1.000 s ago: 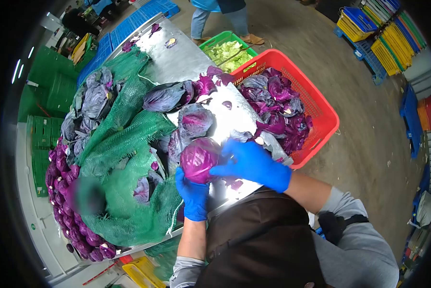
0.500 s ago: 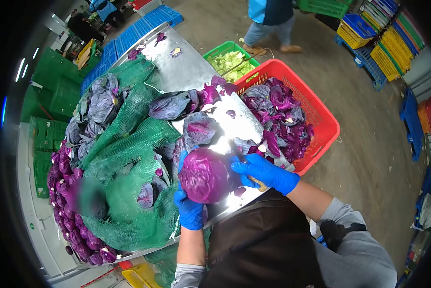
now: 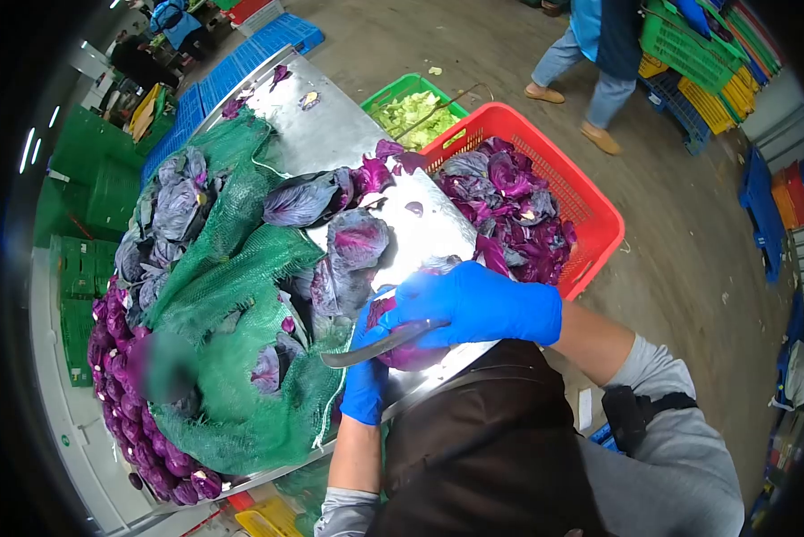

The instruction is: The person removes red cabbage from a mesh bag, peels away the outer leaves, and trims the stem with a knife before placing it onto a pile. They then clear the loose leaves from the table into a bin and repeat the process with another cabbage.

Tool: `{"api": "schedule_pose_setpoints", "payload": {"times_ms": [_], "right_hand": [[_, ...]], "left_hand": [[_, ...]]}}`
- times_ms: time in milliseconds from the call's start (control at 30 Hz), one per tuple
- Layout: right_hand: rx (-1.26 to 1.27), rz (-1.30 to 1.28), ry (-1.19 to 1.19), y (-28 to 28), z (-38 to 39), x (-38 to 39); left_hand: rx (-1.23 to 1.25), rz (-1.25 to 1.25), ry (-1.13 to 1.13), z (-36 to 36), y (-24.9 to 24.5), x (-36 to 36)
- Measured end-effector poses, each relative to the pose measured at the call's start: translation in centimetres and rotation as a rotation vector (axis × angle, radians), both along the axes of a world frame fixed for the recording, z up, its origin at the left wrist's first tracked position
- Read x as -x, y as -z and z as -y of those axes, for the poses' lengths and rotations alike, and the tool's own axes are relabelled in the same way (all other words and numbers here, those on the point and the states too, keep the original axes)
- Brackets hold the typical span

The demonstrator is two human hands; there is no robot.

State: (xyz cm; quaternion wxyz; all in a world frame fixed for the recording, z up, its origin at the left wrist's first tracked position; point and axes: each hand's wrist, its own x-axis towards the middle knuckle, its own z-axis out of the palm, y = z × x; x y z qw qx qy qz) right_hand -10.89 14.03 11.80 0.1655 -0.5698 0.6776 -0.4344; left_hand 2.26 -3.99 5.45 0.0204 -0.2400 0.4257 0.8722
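A red cabbage (image 3: 412, 358) is held low over the front edge of the metal table (image 3: 330, 116), mostly covered by my hands. My left hand (image 3: 364, 371), in a blue glove, grips its left side. Above it, my right hand (image 3: 478, 306), also gloved in blue, is closed around a knife (image 3: 384, 343); its curved blade points left across the cabbage and over my left hand. The knife's handle is hidden. Loose outer leaves (image 3: 357, 240) lie just beyond, beside a green mesh sack (image 3: 241, 313).
A red basket (image 3: 590, 210) of purple leaves stands at the table's right side, with a green crate (image 3: 411, 82) of pale leaves behind. Many cabbages (image 3: 133, 403) are piled left. Another person (image 3: 590, 54) carries a green crate (image 3: 688, 45) at top right.
My right hand has moved left over the cabbage, and the knife blade now shows. The cabbage is lower and more covered. The person with the crate has walked right.
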Motion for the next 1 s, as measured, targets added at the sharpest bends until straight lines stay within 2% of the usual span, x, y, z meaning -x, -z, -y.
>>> {"api": "schedule_pose_setpoints", "payload": {"times_ms": [33, 67, 133, 167, 267, 400, 467, 500, 567, 633, 667, 700, 733, 767, 800, 867, 900, 933, 1000], "right_hand": [[-0.019, -0.054, 0.032, 0.7, -0.1, 0.0], [-0.037, -0.107, 0.062, 1.2, -0.3, 0.0], [-0.075, -0.119, 0.041, 1.8, -0.5, -0.1], [-0.111, -0.138, 0.025, 1.9, -0.6, 0.0], [-0.205, -0.026, 0.041, 1.2, -0.9, -0.1], [-0.152, -0.101, -0.025, 1.9, -1.1, 0.5], [-0.241, 0.030, -0.083, 2.5, -1.3, 0.9], [-0.240, 0.033, -0.080, 2.8, -1.4, 1.0], [-0.011, -0.003, -0.038, 3.2, -1.9, 1.4], [-0.046, 0.051, -0.011, 2.3, -2.7, 1.7], [-0.083, 0.103, 0.022, 1.9, -3.1, 1.9], [-0.084, 0.099, 0.013, 2.1, -3.6, 2.0], [0.031, 0.089, 0.056, 2.4, -4.1, 1.8], [0.146, 0.080, 0.098, 2.7, -4.7, 1.5], [0.143, 0.078, 0.088, 2.9, -5.3, 1.2], [0.155, 0.423, 0.181, 3.2, -6.3, 0.9], [0.111, 0.641, 0.159, 3.0, -6.9, 1.1], [0.110, 0.641, 0.149, 3.2, -7.6, 1.7], [-0.062, 0.886, 0.175, 4.0, -9.0, 3.2]], "left_hand": [[0.073, -0.032, 0.093, 0.2, 0.2, 0.5], [0.072, -0.027, 0.090, 0.2, 0.5, 0.6], [0.182, 0.141, 0.044, -0.1, 1.1, 0.5], [0.249, 0.191, 0.097, 0.2, 1.7, 0.6], [0.194, 0.240, 0.044, -0.6, 2.0, 0.4], [0.224, 0.258, 0.106, -0.5, 4.3, -0.1], [0.240, 0.288, 0.102, -1.0, 4.0, -0.1], [0.226, 0.294, 0.120, -1.1, 3.9, 0.0], [0.210, 0.301, 0.133, -0.8, 4.8, 0.0], [-0.053, 0.234, 0.067, 0.1, 7.6, -0.3], [-0.054, 0.230, 0.058, -0.2, 6.6, -0.1], [-0.247, 0.204, -0.033, -1.0, 4.7, 0.2], [-0.439, 0.176, -0.123, -1.4, 3.7, 0.3], [-0.478, 0.140, -0.126, -1.3, 3.9, 0.2], [-0.481, 0.136, -0.135, -1.3, 4.2, 0.3], [-0.682, -0.085, -0.182, -1.3, 4.8, 0.5], [-0.671, -0.068, -0.168, -1.0, 5.0, 1.0], [-0.669, -0.072, -0.177, -0.9, 5.0, 1.2], [-0.685, -0.044, -0.278, -0.9, 3.6, 1.5]]}}
